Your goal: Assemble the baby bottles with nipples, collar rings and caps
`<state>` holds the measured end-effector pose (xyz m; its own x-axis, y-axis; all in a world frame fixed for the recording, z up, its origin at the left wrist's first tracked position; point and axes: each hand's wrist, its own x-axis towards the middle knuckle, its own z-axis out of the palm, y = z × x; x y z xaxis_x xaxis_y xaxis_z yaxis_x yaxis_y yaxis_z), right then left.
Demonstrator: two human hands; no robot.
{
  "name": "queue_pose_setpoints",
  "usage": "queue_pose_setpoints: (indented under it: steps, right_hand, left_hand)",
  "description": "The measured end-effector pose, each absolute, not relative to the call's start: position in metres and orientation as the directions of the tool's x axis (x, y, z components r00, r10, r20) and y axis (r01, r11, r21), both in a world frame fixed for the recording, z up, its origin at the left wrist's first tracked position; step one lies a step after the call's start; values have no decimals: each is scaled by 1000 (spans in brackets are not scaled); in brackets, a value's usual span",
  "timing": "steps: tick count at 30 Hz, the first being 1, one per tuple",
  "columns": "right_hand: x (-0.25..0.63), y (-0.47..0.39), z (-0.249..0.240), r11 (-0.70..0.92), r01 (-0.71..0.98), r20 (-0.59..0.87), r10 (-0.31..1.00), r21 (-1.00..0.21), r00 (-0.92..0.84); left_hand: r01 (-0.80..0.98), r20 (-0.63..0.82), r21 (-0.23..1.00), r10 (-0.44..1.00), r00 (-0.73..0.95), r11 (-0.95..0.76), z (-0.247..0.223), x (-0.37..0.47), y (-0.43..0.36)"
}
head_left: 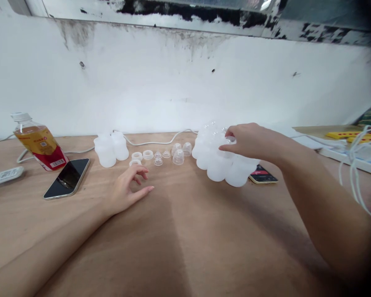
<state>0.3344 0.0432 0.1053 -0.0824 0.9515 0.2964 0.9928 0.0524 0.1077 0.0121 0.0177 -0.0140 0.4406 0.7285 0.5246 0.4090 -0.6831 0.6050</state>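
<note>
Fairly bright, diffuse light washes the far wall (160, 78). Soft-edged shadows cross the near table (216, 251). The white containers (215, 170) show little surface detail; wide-angle distortion tilts the left-hand drink bottle (43, 144), and darkness rims the right edge.

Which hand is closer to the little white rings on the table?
Left. The left hand is just in front of the rings; the right hand is farther off to their right, at the white bottles.
</note>
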Motion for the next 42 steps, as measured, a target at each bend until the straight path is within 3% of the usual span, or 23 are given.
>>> queue_pose_setpoints:
  steps: [3,7,12,14,16,20,25,34,42]
  right_hand:
    - [332,41,108,35,989,194,979,143,-63]
    - [324,32,112,38,987,196,978,156,-68]
    - [284,9,113,-21,979,467,881,203,-78]
    - [259,0,101,241,958,461,840,155,-286]
    - [237,-7,78,552,830,293,783,78,-548]
    - [215,-11,18,751,658,213,653,-60,-726]
    - [216,-10,-14,721,655,63,682,-226,-729]
    - [216,-10,-9,735,639,107,671,-227,-734]
    - [215,-10,-8,741,644,102,668,-193,-738]
  left_hand:
    - [409,527,604,727,439,-684,-14,12,18]
    - [443,521,581,731,441,-682,-13,12,18]
    - [534,481,460,704,522,-710,-6,13,13]
    - [571,390,382,687,613,-726,-1,12,8]
    - [601,278,306,673,686,-739,3,9,2]
    - [618,95,210,645,758,-757,5,2,-8]
    - [616,-26,235,629,777,-752,1,-1,-12]
    - [596,95,270,637,765,-756,-4,0,-11]
    - [630,40,266,661,749,-730,-1,2,-11]
